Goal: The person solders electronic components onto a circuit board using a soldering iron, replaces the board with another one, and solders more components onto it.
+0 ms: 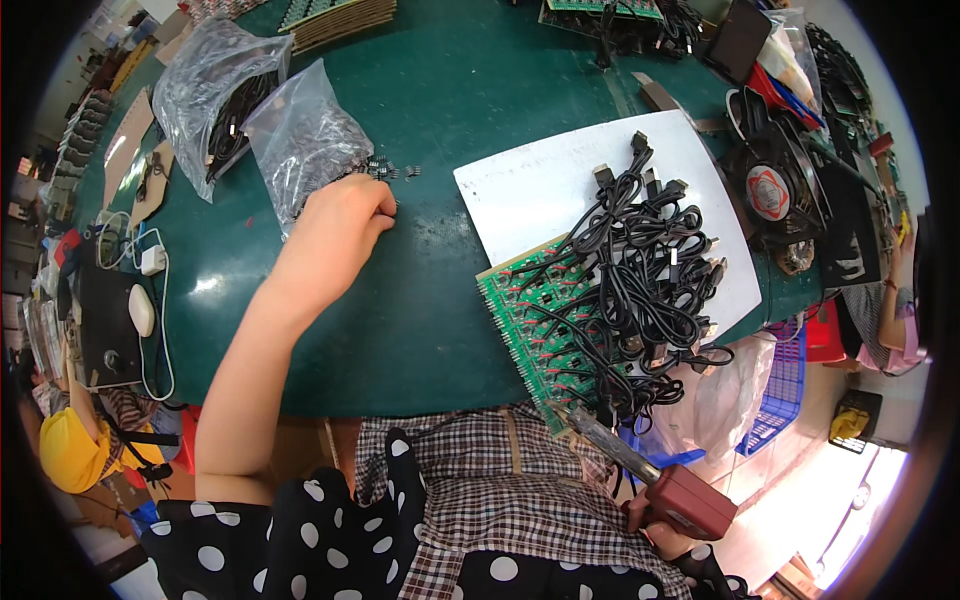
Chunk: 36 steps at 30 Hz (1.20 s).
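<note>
My left hand (345,225) is over the table, its fingers curled together at the mouth of a clear plastic bag (303,125). Small black pin-like parts (378,168) lie loose beside the fingertips; what the fingers pinch, if anything, is hidden. Low on the right, my right hand (668,538) grips a dark red gun-shaped tool (692,502) with a long metal barrel. The barrel's tip is by the lower corner of a green circuit board panel (525,325). Black cables (640,270) with plugs run from the panel in a tangled bundle.
A white board (510,185) lies under the cables. Behind my left hand sits another bag (215,95) with black cables. A black fan (775,180) stands at the right edge, and stacked circuit boards (345,20) at the far edge. Blue basket (785,390) below right. Other people work at both sides.
</note>
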Each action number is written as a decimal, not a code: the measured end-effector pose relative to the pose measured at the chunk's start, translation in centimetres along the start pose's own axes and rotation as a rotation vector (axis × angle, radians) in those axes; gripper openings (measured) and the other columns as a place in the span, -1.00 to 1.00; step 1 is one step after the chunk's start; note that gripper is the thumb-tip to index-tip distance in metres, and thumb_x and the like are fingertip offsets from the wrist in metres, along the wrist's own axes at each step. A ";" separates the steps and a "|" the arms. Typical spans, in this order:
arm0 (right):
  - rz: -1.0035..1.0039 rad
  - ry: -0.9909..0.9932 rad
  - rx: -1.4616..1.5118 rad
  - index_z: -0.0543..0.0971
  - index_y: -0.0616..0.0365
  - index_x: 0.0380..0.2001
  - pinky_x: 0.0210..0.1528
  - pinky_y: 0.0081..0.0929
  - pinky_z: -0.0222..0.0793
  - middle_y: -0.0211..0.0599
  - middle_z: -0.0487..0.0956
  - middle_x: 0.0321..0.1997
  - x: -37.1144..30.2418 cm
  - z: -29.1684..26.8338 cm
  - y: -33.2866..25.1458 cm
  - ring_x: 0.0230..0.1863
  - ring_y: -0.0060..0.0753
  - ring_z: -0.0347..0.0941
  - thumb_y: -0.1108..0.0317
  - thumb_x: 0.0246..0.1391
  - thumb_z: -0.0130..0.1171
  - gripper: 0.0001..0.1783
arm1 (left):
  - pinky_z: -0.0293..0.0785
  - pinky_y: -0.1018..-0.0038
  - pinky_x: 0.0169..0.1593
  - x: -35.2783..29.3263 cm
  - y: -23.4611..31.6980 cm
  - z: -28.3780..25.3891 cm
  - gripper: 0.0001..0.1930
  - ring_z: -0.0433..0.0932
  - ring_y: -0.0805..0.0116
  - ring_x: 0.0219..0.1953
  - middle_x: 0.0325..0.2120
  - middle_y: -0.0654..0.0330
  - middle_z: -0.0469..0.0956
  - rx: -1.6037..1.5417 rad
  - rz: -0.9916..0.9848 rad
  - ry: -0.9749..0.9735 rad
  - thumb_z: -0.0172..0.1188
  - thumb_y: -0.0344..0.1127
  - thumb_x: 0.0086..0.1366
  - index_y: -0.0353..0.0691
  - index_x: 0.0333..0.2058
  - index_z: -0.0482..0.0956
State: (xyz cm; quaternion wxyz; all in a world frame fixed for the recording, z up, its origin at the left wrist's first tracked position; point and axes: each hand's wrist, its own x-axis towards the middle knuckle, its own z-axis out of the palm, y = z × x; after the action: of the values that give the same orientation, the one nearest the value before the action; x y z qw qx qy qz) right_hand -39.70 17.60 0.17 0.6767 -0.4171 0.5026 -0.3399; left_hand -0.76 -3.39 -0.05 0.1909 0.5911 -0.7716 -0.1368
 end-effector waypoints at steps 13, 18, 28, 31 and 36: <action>0.016 0.023 0.121 0.41 0.42 -0.25 -0.46 -0.63 0.38 -0.19 0.54 -0.44 -0.1 -0.1 -0.6 -0.48 -0.43 0.50 0.30 -0.20 0.34 -0.50 | 0.46 0.63 -0.26 -8.7 10.6 2.7 -0.83 0.52 0.51 -0.34 -0.44 0.18 0.52 -1.383 -0.581 -0.323 0.09 -0.60 0.09 -0.38 -0.29 0.41; 0.031 0.044 0.128 0.42 0.42 -0.24 -0.45 -0.61 0.39 -0.19 0.54 -0.42 -0.3 -0.1 -0.4 -0.47 -0.42 0.50 0.30 -0.22 0.35 -0.49 | 0.44 0.64 -0.26 -10.4 13.7 5.5 -0.82 0.50 0.53 -0.34 -0.42 0.19 0.47 -1.447 -0.617 -0.174 0.05 -0.61 0.12 -0.35 -0.27 0.35; -0.002 0.032 0.124 0.45 0.35 -0.31 -0.42 -0.66 0.38 -0.25 0.56 -0.47 -0.2 -0.1 -0.2 -0.47 -0.47 0.51 0.32 -0.19 0.31 -0.60 | 0.41 0.65 -0.26 -10.2 14.2 6.3 -0.84 0.47 0.55 -0.34 -0.42 0.20 0.45 -1.467 -0.621 -0.101 0.03 -0.62 0.13 -0.33 -0.31 0.29; -0.021 0.072 0.072 0.43 0.35 -0.28 -0.39 -0.66 0.40 -0.24 0.57 -0.44 -0.7 -0.3 0.7 -0.46 -0.48 0.52 0.32 -0.17 0.30 -0.59 | 0.41 0.65 -0.25 -10.4 14.3 6.6 -0.84 0.46 0.55 -0.34 -0.43 0.20 0.44 -1.472 -0.625 -0.076 0.01 -0.64 0.13 -0.32 -0.32 0.28; -0.054 0.004 -0.077 0.34 0.33 -0.13 -0.36 -0.60 0.42 -0.22 0.58 -0.40 -1.6 -1.6 2.2 -0.43 -0.45 0.53 0.27 -0.17 0.31 -0.44 | 0.41 0.64 -0.25 -10.3 14.3 6.7 -0.84 0.45 0.55 -0.34 -0.44 0.21 0.42 -1.484 -0.614 -0.057 -0.01 -0.65 0.12 -0.32 -0.33 0.27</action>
State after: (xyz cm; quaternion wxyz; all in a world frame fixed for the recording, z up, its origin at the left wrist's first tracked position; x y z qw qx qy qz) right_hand -41.56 19.60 -1.45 0.6498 -0.4555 0.5052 -0.3392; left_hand -13.77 10.27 -1.09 0.4682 0.4923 -0.2869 -0.6754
